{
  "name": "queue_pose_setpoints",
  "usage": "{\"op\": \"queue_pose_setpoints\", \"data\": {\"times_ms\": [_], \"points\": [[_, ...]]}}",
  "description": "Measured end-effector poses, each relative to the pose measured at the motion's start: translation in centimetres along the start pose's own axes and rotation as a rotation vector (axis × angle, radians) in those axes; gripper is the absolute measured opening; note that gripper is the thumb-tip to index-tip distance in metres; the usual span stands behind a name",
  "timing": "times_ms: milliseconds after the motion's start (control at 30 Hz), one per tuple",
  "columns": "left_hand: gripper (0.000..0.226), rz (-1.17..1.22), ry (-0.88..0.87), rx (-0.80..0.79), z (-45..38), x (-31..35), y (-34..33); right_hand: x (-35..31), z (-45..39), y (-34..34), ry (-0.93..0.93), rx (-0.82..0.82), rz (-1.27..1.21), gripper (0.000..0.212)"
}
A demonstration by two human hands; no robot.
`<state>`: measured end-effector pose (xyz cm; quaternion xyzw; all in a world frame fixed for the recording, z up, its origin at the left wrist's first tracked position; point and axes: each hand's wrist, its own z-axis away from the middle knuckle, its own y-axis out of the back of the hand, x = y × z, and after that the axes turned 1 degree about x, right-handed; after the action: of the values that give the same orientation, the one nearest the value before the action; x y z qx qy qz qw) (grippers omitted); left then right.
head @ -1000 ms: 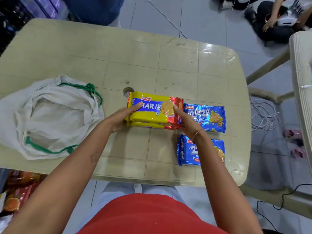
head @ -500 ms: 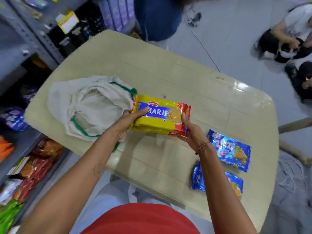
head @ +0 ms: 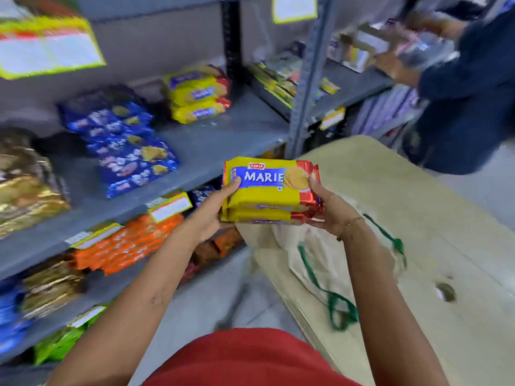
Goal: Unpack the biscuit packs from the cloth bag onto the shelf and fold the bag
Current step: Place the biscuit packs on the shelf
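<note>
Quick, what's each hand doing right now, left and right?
Left hand: closed on the left end of the stacked Marie packs.
Right hand: closed on the right end of the same packs.

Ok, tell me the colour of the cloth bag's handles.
Green, on the off-white cloth bag lying on the table; clearest, though blurred, in the head view.

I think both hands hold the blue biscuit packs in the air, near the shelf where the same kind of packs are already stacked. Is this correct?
Not quite: the colour is wrong. In the head view, the left hand and right hand hold yellow Marie packs, not blue ones. The rest stands: they are in the air, near the shelf where the same yellow packs are already stacked.
</note>
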<state>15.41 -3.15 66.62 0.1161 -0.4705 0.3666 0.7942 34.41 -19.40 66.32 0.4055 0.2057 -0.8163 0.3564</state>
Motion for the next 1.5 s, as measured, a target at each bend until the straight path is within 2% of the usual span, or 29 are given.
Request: {"op": "queue_pose_setpoints", "data": {"times_ms": [167, 300, 433, 500, 600, 700, 900, 1033, 1167, 1233, 1267, 1333, 1367, 1433, 1467, 1500], "points": [[0.048, 0.003, -0.068, 0.139, -3.0, 5.8, 7.0, -7.5, -7.1, -8.7, 0.033, -0.17, -0.012, 0.054], [0.054, 0.067, -0.117, 0.209, -6.4, 9.0, 9.2, -12.2, -11.8, -12.0, 0.061, -0.215, 0.015, 0.048], [0.057, 0.137, -0.105, 0.233, -9.4, 10.2, 9.9, -15.3, -16.0, -13.4, 0.05, -0.255, 0.056, 0.05], [0.066, 0.16, -0.078, 0.249, -11.0, 10.5, 9.9, -16.5, -18.0, -13.5, 0.043, -0.214, 0.077, 0.049], [0.081, 0.175, -0.028, 0.301, -13.2, 10.8, 9.7, -17.4, -20.4, -13.5, 0.029, -0.251, 0.051, 0.051], [0.074, 0.178, -0.035, 0.374, -15.0, 11.2, 9.5, -17.9, -22.3, -13.4, 0.005, -0.261, 0.044, 0.052], [0.038, 0.149, -0.049, 0.458, -16.6, 11.1, 9.9, -18.5, -24.7, -13.4, -0.024, -0.173, 0.203, 0.057], [0.036, 0.147, -0.059, 0.451, -16.6, 10.6, 9.8, -18.4, -25.2, -13.1, -0.036, -0.152, 0.231, 0.06], [0.046, 0.13, -0.036, 0.43, -16.2, 10.5, 9.6, -17.9, -25.0, -12.9, -0.038, -0.146, 0.213, 0.064], [0.065, 0.124, 0.023, 0.457, -15.9, 11.0, 9.0, -18.2, -24.7, -13.1, -0.034, -0.134, 0.215, 0.076], [0.075, 0.11, 0.04, 0.498, -15.5, 11.4, 8.7, -18.4, -24.4, -13.0, -0.026, -0.074, 0.212, 0.086], [0.09, -0.002, -0.045, 0.644, -14.6, 11.8, 7.7, -18.7, -23.7, -12.5, 0.029, 0.136, 0.242, 0.099], [0.091, -0.125, -0.158, 0.729, -13.9, 11.7, 7.4, -18.5, -23.1, -12.3, 0.075, 0.21, 0.239, 0.096], [0.07, -0.408, -0.526, 0.874, -12.0, 11.3, 6.3, -17.1, -21.0, -12.0, 0.227, 0.308, 0.204, 0.073], [0.052, -0.503, -0.73, 0.891, -11.1, 11.3, 5.8, -16.4, -19.8, -12.2, 0.309, 0.345, 0.192, 0.056], [0.036, -0.557, -0.885, 0.838, -10.4, 11.0, 5.0, -15.2, -18.0, -12.2, 0.397, 0.381, 0.154, 0.049]]}}
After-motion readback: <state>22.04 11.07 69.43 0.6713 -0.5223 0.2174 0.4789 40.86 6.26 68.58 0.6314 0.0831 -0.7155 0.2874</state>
